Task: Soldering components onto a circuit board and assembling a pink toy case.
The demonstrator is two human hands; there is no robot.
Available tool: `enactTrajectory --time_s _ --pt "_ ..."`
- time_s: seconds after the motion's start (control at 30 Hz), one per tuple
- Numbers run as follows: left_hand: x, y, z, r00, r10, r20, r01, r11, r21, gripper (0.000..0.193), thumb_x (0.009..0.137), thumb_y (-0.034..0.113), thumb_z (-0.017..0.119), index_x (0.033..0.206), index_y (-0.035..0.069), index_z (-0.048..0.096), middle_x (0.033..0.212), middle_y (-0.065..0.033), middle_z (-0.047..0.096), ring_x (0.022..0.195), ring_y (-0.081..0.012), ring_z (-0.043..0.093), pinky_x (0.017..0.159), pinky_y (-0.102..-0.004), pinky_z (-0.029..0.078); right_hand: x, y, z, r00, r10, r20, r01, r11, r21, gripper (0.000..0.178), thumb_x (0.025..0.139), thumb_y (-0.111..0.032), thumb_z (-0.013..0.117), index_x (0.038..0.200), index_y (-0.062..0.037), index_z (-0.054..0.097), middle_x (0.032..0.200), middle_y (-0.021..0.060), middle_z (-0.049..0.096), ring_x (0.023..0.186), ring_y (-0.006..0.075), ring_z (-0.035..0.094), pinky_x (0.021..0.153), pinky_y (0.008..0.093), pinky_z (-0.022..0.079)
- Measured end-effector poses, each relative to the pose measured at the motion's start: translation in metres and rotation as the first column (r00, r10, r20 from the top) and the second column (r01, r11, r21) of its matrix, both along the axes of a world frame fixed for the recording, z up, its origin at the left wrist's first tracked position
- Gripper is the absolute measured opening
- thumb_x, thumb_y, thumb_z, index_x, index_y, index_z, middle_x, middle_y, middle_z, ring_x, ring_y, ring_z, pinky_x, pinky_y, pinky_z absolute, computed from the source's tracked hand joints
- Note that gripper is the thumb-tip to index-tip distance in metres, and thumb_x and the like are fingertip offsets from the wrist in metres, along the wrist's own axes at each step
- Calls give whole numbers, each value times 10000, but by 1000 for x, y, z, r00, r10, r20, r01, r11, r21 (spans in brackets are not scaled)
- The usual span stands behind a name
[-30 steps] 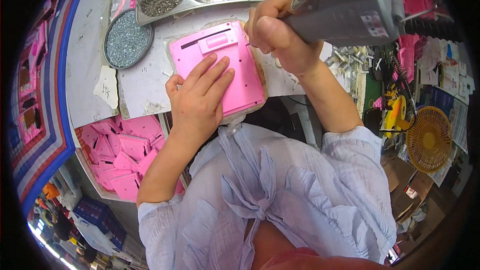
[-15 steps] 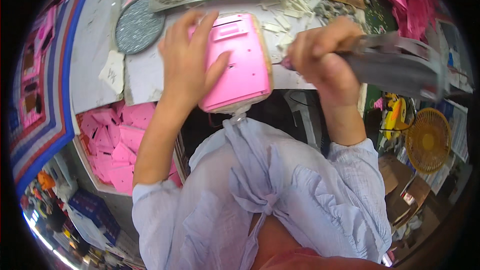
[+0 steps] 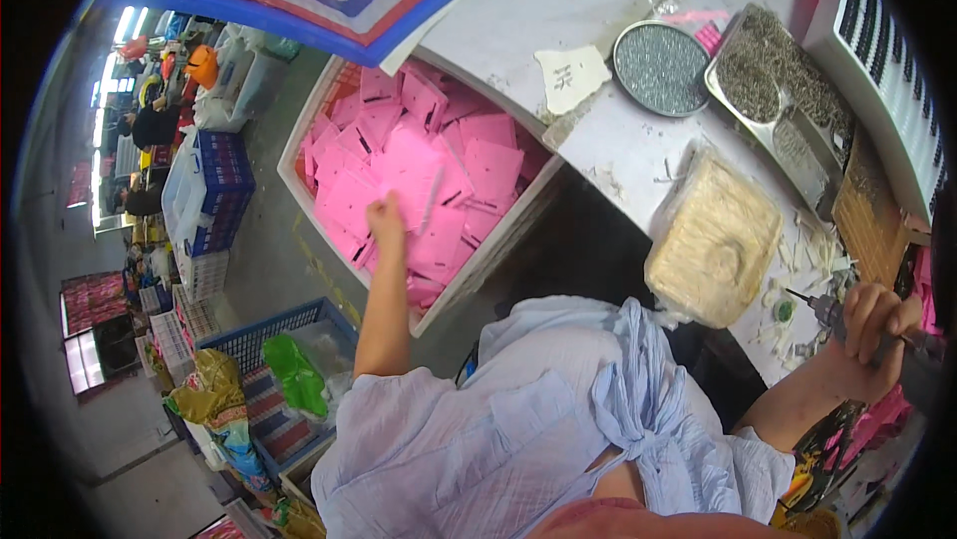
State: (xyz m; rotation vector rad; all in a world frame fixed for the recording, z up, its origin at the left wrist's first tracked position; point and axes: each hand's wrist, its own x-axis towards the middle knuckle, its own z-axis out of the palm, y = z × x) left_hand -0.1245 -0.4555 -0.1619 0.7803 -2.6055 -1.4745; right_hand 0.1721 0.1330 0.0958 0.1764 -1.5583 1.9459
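My left hand (image 3: pixel 387 220) reaches into a white-rimmed crate (image 3: pixel 291 165) at the left. Its fingers are closed on the near edge of a pink plastic panel (image 3: pixel 411 178), which lies over many similar panels. My right hand (image 3: pixel 877 330), at the right, is wrapped around an electric screwdriver (image 3: pixel 917 364) whose thin bit (image 3: pixel 800 296) points left above the table. Between my hands, a padded block wrapped in clear film (image 3: pixel 713 240) sits at the table's front edge with nothing on it.
Beyond the block are a round dish of small metal parts (image 3: pixel 661 68) and a steel tray of screws (image 3: pixel 750 90). White plastic pieces (image 3: pixel 797 265) are scattered beside the block. A blue basket (image 3: pixel 249 340) stands on the floor near my left arm.
The view has swung left. My left hand has moved from the padded block to the crate, and the pink panel is off the block. My right hand still holds the screwdriver.
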Motion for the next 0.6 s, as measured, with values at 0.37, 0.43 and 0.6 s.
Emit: enactTrajectory --time_s 0.37,0.43,0.6 --pt "-151 129 87 482 -517 -707 83 831 -550 505 868 157 739 1282 -38 525 1321 -233 515 1207 -418 508 1078 -505 382 -15 6 -8 992 -104 68 109 992 -66 287 968 -254 679 1023 -72 463 609 -34 442 555 106 413 562 289 339" --pt "-185 215 132 347 -676 -650 372 736 -566 382 872 158 741 1184 -7 594 1268 -195 570 1154 -383 555 1009 -509 432 -2 13 -10 973 -204 113 209 977 -36 313 965 -271 690 1038 -71 460 612 -32 444 546 100 408 545 272 325" --pt "-348 348 157 460 -821 -337 340 514 -787 279 892 253 728 1094 72 663 1319 -167 601 1191 -345 599 952 -518 476 11 23 -1 891 -384 242 391 920 19 457 917 -360 750 1103 -71 449 655 -24 419 560 80 387 535 238 305"
